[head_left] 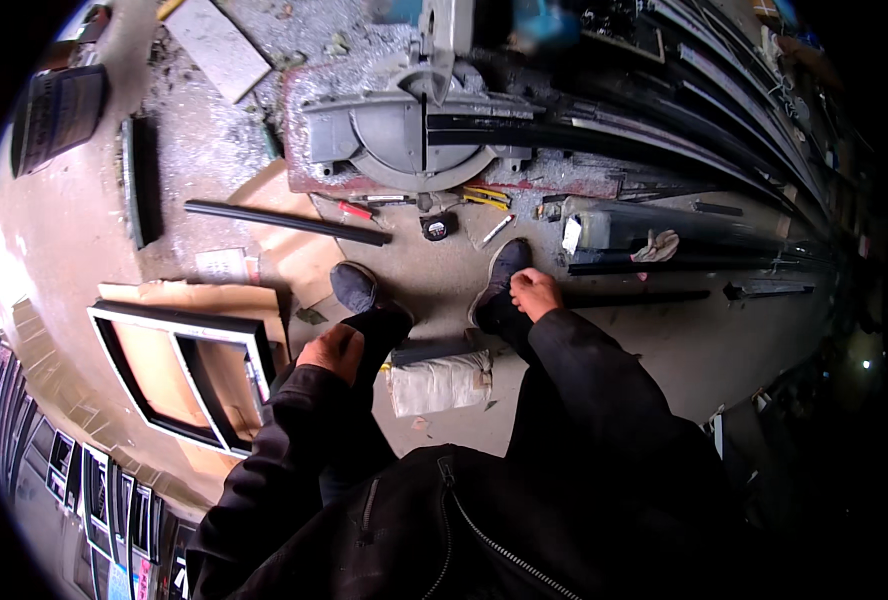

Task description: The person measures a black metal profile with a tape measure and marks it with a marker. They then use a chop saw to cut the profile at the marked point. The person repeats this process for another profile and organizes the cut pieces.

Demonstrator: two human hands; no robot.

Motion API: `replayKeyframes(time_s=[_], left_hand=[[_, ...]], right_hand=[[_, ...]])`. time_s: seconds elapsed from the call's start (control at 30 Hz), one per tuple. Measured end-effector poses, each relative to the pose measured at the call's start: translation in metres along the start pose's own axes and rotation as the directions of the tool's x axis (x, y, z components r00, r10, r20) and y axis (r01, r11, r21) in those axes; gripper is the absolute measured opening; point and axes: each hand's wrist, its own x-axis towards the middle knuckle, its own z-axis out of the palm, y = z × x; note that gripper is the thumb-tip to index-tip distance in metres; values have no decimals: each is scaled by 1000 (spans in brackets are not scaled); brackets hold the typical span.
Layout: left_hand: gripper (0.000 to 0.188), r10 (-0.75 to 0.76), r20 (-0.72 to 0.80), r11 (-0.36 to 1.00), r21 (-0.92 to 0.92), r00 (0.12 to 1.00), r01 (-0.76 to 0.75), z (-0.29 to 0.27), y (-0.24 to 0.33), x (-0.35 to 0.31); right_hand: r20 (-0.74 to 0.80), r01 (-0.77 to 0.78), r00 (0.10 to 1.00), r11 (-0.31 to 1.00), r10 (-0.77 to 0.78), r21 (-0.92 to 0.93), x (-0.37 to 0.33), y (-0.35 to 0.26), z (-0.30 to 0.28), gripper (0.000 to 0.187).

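My left hand [332, 352] rests by my left knee, fingers curled in, with nothing visible in them. Over my right shin, above the shoe, my right hand [536, 293] is loosely closed and also shows nothing in its grip. Ahead of my feet a black tape measure [439, 226] lies on the floor. Around it are a yellow-handled tool [487, 197], a red-handled tool [356, 210] and a white pen-like stick [498, 230]. A grey mitre saw [419, 140] stands beyond, a dark metal profile [504, 131] lying across its base.
Dark bars [684, 150] stretch away to the right. A black profile [287, 222] lies at front left; a black-and-white window frame [179, 330] sits on cardboard to my left. Between my legs is a white wrapped block [441, 384]. A pale glove [656, 246] lies right.
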Motion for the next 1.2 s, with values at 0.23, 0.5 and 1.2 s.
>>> replayKeyframes(time_s=[0.23, 0.5, 1.2], left_hand=[[31, 239, 93, 955, 158, 967, -251, 45, 2, 101], [26, 635, 160, 691, 322, 756, -648, 55, 46, 142], [39, 705, 109, 583, 472, 701, -661, 73, 28, 110]], right_hand=[[-303, 33, 943, 948, -135, -317, 137, 49, 56, 27], [-441, -130, 898, 963, 14, -236, 216, 82, 100, 35], [-331, 14, 942, 996, -43, -90, 208, 45, 132, 45]])
